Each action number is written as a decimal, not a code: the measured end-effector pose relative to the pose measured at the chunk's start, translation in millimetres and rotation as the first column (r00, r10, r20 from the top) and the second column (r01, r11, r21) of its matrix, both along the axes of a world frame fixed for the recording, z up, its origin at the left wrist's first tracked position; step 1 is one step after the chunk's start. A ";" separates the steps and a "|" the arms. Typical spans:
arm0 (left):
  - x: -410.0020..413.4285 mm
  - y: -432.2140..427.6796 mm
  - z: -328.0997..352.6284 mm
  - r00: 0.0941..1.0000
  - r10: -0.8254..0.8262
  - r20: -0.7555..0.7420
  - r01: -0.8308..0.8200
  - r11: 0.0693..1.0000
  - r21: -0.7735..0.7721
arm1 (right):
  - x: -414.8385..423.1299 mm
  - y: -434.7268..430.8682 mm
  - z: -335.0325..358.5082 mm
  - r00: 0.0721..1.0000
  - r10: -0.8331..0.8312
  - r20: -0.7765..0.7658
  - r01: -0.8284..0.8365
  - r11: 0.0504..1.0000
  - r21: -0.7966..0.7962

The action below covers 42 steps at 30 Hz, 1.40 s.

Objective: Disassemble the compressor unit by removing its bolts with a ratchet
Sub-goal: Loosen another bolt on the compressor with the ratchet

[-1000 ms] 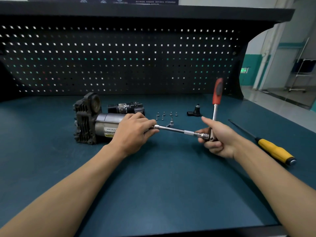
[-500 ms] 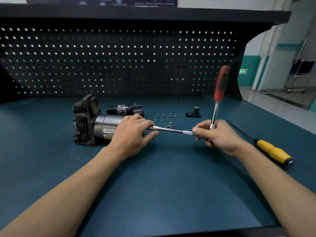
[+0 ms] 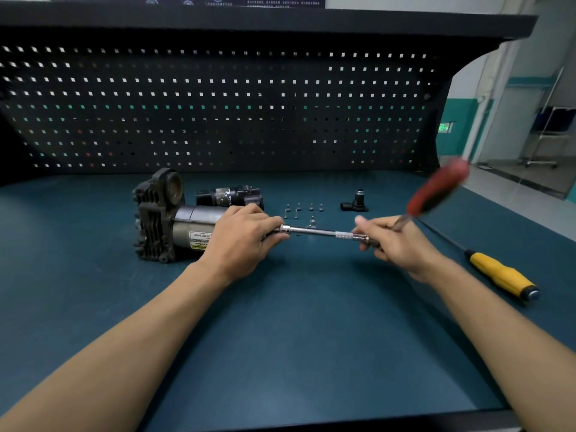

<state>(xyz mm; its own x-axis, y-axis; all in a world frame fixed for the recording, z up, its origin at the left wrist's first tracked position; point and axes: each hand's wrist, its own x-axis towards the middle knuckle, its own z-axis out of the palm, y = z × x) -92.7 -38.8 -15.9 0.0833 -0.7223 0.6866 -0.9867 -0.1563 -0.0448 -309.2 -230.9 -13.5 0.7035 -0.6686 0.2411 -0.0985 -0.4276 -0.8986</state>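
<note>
The compressor unit [image 3: 168,226], a dark finned head with a grey cylinder and yellow label, lies on the blue bench. My left hand [image 3: 241,241] covers the cylinder's right end and curls round the socket end of the ratchet's steel extension [image 3: 314,231]. My right hand [image 3: 396,241] grips the ratchet at its head. The red ratchet handle [image 3: 436,190] tilts up and to the right, blurred. Several removed bolts [image 3: 304,210] stand behind the extension.
A black removed part [image 3: 230,196] lies behind the compressor and a small black fitting [image 3: 355,202] sits farther right. A yellow-handled screwdriver [image 3: 498,274] lies at the right. A pegboard wall [image 3: 218,107] closes the back of the bench.
The red handle has swung from near upright over to the right. My right hand stays at the ratchet head; my left hand has not moved.
</note>
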 end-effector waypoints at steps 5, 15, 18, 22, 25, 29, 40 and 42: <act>0.5 3.2 0.4 0.999 -0.017 0.035 0.017 1.000 -0.010 | -1.4 -1.5 7.1 0.995 0.054 -0.085 0.013 0.773 0.635; 0.1 4.2 0.5 0.997 -0.031 0.067 0.033 0.999 -0.028 | -8.1 -3.9 10.7 0.962 0.269 0.048 -0.200 0.576 0.792; 0.6 3.5 -0.7 0.998 -0.018 0.057 0.021 0.999 -0.038 | -11.4 -3.4 9.5 0.958 0.287 0.021 -0.232 0.730 0.642; 2.7 2.2 -1.1 1.000 -0.006 0.005 0.006 1.000 -0.012 | -17.3 -3.3 7.8 0.956 0.214 -0.199 -0.210 0.977 0.042; 4.2 -0.3 -2.9 1.000 -0.004 -0.002 0.004 1.000 -0.012 | -13.0 -8.7 1.8 0.982 0.102 -0.160 -0.151 0.930 -0.336; 3.1 -1.3 -3.5 1.000 0.004 -0.002 -0.004 1.000 -0.007 | -7.6 -15.3 -5.4 0.996 0.083 -0.016 -0.081 0.879 -0.470; 3.3 3.8 1.9 0.998 -0.053 0.037 0.053 0.999 0.011 | -1.7 -2.4 3.7 0.994 0.027 -0.106 0.031 0.859 0.511; 3.5 5.2 2.8 0.997 -0.060 0.044 0.059 0.998 0.010 | -3.4 -2.0 6.9 0.989 0.095 -0.111 0.001 0.756 0.655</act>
